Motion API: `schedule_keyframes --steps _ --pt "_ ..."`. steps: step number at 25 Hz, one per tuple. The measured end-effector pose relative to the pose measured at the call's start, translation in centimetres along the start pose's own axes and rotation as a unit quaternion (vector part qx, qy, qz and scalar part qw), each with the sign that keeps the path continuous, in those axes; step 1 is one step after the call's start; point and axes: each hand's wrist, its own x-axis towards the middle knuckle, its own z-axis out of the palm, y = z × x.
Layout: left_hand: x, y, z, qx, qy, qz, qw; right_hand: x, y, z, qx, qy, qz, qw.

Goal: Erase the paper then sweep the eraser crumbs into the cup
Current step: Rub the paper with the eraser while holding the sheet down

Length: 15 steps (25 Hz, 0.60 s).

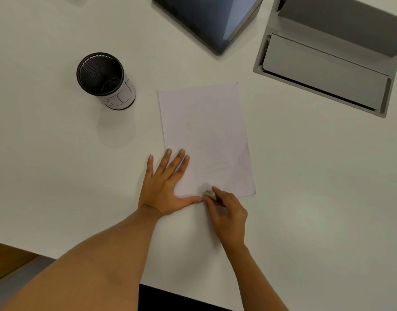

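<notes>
Head view, looking down at a white counter (305, 187). A sheet of white paper (204, 131) lies in the middle, slightly turned, with its near edge close to the person.

The left hand (163, 189) lies flat on the sheet's near-left corner. Its fingers (177, 163) are straight and spread, and the thumb stretches along the bottom edge. This pins the paper so that rubbing does not drag or crease it.

The right hand (227, 214) sits just beside that thumb, its fingers (218, 194) curled and pinched round a small grey-white eraser (209, 194) whose tip meets the paper. Working close to the bracing thumb probably allows firm pressure on short strokes. Erasing appears to be the step in hand.

Faint grey marks seem to show on the lower half of the sheet, though the picture is too soft to be sure. No crumbs can be made out.

A black mesh cup (103, 79) with a white label stands upright, well apart from the paper, beyond it and to the left. Its open mouth faces up, ready for the sweeping step, which is not yet begun.

At the far edge lies a dark tablet (215, 21). To its right a grey cable box (323, 77) is set in the counter with its lid raised.
</notes>
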Motion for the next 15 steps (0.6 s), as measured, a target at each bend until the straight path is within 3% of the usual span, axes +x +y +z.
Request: schedule_keyframes --steps 6,11,15 --pt "0.0 0.0 -0.1 -0.015 0.012 -0.006 1.000 1.4 -0.7 0.2 -0.021 -0.045 -0.034 0.998" --pt "-0.1 -0.1 -0.1 -0.017 0.007 -0.008 1.000 5.4 0.3 -2.0 0.046 0.084 0.144 0.985" --pt "0.0 0.0 0.0 -0.016 0.015 -0.005 1.000 2.0 -1.8 0.4 0.014 -0.061 0.052 0.997"
